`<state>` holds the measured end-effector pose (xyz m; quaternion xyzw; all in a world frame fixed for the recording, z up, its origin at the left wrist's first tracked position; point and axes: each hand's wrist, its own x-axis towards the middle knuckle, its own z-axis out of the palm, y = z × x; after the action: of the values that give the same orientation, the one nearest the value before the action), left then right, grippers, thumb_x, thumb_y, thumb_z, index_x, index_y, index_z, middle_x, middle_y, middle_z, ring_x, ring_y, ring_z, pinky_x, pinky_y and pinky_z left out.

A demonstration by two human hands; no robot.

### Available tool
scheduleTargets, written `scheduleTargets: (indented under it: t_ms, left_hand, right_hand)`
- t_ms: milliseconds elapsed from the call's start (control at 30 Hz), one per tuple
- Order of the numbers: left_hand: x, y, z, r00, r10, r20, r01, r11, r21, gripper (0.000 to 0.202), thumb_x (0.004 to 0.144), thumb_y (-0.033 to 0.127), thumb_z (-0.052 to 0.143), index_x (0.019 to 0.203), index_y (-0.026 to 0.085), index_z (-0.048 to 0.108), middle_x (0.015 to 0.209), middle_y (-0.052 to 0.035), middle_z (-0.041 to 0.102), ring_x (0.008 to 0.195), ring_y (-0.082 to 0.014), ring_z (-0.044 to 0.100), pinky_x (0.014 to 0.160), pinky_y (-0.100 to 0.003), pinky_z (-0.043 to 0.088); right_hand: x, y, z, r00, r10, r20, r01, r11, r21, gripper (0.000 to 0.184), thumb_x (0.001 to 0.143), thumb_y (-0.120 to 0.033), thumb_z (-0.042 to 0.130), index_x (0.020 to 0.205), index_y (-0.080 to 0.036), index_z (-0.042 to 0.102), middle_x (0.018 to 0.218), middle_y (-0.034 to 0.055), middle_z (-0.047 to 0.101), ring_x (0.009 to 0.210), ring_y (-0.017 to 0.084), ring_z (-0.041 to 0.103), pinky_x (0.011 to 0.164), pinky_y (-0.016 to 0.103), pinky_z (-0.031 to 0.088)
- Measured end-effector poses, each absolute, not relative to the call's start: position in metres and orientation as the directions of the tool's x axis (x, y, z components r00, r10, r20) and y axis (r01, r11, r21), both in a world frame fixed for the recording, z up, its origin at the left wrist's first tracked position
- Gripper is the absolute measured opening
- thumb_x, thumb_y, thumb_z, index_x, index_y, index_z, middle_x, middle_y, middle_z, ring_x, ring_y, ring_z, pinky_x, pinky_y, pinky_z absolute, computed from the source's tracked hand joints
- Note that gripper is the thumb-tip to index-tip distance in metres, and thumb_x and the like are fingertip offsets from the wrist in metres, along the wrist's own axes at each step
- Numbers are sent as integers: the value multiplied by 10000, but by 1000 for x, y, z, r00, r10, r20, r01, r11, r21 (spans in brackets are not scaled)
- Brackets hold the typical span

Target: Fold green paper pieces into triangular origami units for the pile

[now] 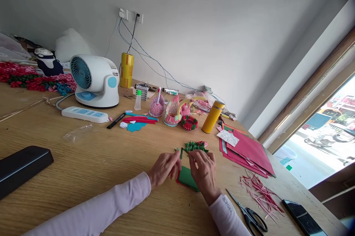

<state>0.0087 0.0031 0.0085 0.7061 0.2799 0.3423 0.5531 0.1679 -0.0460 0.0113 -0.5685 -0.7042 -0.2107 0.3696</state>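
Note:
My left hand [166,168] is closed in a pinch at a small green paper strip [181,153], which stands up by its fingertips. Close on the right, my right hand [203,171] also pinches, its fingertips at the bent end of the same strip; the exact grip is too small to see well. Just beyond the fingers lies a pile of folded green paper pieces [194,146], with a pink and red bit at its right side. Under the hands rests a stack of green paper rectangles [188,177] with a red edge, partly covered by my right hand.
Black scissors [249,217], red paper slivers [260,195] and a phone [303,217] lie at right. Red paper sheets [249,151] and a yellow bottle [213,117] are behind them. Folded paper baskets [173,110], a fan [94,81] and a power strip [84,115] stand farther back.

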Motion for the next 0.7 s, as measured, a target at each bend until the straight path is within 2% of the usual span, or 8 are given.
scheduleTargets:
  t_ms: [67,133,200,267,333,433,533,700]
  left_hand:
    - [13,0,8,673,734,93,-41,-89,995,617,853,621,264,770,127,624,501,-11,554,399,-110,507,393,-204,303]
    - [14,2,8,663,747,38,-89,29,996,626,813,662,310,886,122,619,730,-61,643,437,-111,554,355,-195,281]
    - [14,7,8,633,774,-11,-130,120,984,605,790,665,363,934,129,606,873,-81,647,465,-101,572,351,-181,276]
    - [11,13,8,592,805,-39,-172,174,970,530,771,621,460,898,129,610,921,-76,637,482,-76,563,361,-164,267]
    - [9,18,8,570,820,-58,-201,207,958,443,736,554,567,837,126,617,917,-62,635,485,-50,537,374,-153,260]
    - [7,22,8,567,819,-85,-211,244,947,346,684,448,672,794,125,617,805,-28,626,510,-51,545,399,-145,280]
    - [7,21,7,586,807,-74,-209,239,948,298,681,381,694,798,117,622,754,-20,616,517,-58,561,411,-143,294]
    - [8,20,8,614,785,-83,-242,287,927,286,673,342,712,829,127,609,762,-9,620,532,-73,583,427,-153,346]
  right_hand:
    - [167,-48,12,-171,635,753,951,307,-43,153,883,-132,480,853,-201,613,849,41,683,744,167,613,708,321,303]
    - [167,-49,12,-261,628,733,929,370,14,157,875,-117,477,895,-201,609,939,56,678,777,172,615,722,329,309]
    - [167,-50,11,-345,622,703,899,434,58,182,868,-98,463,942,-195,598,1035,73,661,807,176,615,736,338,320]
    - [168,-50,10,-407,620,671,873,481,85,216,864,-74,437,972,-188,586,1097,89,643,831,182,614,748,350,330]
    - [168,-51,9,-444,618,648,852,515,93,227,861,-68,423,982,-184,576,1122,101,632,838,188,614,760,362,341]
    - [168,-51,10,-447,638,627,843,535,57,214,853,-82,427,984,-184,563,1126,107,624,862,197,609,781,374,354]
    - [168,-50,10,-411,668,621,853,522,3,205,870,-88,412,985,-185,551,1082,97,637,877,191,604,799,370,358]
    - [169,-47,8,-404,662,631,848,531,-14,228,903,-66,385,998,-193,549,1011,70,658,833,155,609,798,345,364]
